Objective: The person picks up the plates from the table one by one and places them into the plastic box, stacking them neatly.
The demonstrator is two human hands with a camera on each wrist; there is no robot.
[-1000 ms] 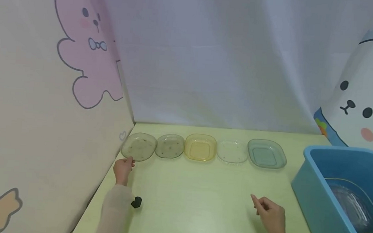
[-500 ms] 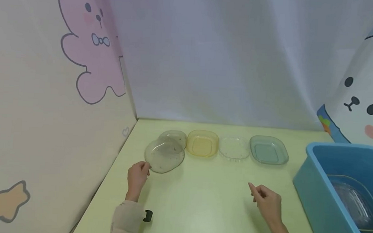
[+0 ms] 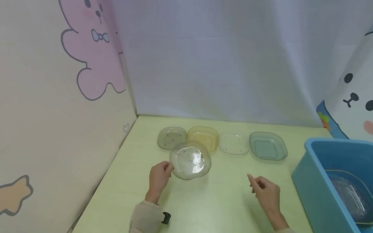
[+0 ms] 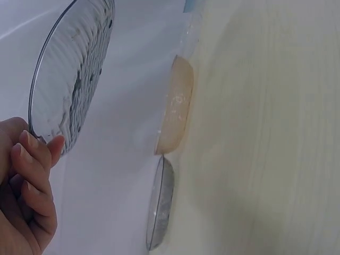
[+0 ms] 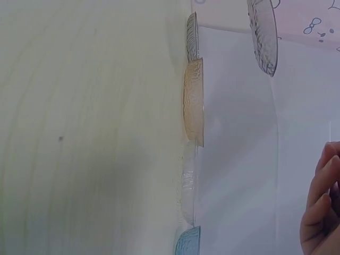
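My left hand (image 3: 160, 177) pinches the near-left rim of a clear, greyish glass plate (image 3: 190, 161). In the left wrist view the thumb and fingertips (image 4: 56, 149) grip the edge, and the plate is held tilted, raised off the table. From the head it overlaps the front of a yellow dish (image 3: 201, 133). Left of that dish sits a small grey dish (image 3: 171, 138); on its other side are a clear ribbed dish (image 3: 234, 145) and a blue-green one (image 3: 268, 146). Over the table's right part hovers my right hand (image 3: 267, 194), fingers loosely curled, holding nothing.
A deep blue bin (image 3: 326, 196) stands at the right edge of the table (image 3: 212, 214), with a clear yellow-rimmed dish (image 3: 354, 201) inside it. Printed cloth walls (image 3: 76, 141) close off the left and back.
My left hand has lifted the greyish plate from the row's left end and carried it right, past the grey dish to in front of the yellow one. The right hand barely moves.
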